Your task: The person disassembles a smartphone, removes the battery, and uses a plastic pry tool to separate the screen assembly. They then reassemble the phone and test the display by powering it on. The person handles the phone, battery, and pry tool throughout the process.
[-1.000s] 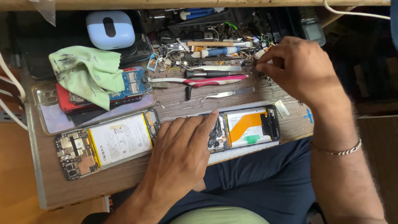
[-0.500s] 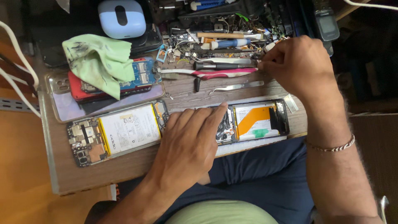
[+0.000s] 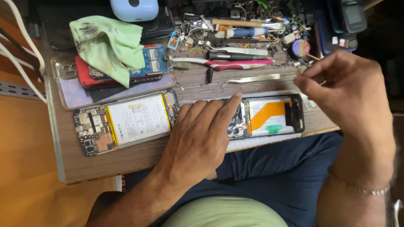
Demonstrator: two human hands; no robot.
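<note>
Head view cuts off the clutter of tools at the top, and whatever the right hand (image 3: 349,92) pinches between thumb and forefinger is too small to make out. Worn wooden board (image 3: 126,162) rests over the person's lap, orange floor at left. Left hand (image 3: 202,134) lies flat, fingers together, on the opened phone with orange ribbon cable (image 3: 269,115), beside another opened phone with white battery (image 3: 126,122).

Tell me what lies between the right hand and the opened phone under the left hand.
Nothing visible. The right hand hovers just beyond the phone end; the tweezers lie off to the side, above the phone.
</note>
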